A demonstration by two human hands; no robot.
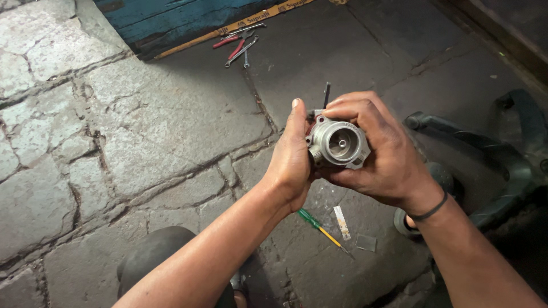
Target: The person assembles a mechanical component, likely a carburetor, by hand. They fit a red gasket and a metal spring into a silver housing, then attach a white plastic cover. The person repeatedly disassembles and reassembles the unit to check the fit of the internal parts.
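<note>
Both my hands hold a small silver metal engine part [338, 144] with a round bore facing me, raised above a stone floor. My left hand [291, 159] presses its left side, thumb pointing up. My right hand [379, 154] wraps over the top and right side, fingers curled around it. A thin dark rod [326, 94] sticks up from behind the part. A black band sits on my right wrist.
On the floor below lie a green-handled screwdriver [317, 226], a small white strip [342, 222] and a clear square piece [366, 242]. Red-handled pliers and spanners [240, 44] lie farther off by a blue board [171, 20]. A dark plastic frame [502, 159] stands at right.
</note>
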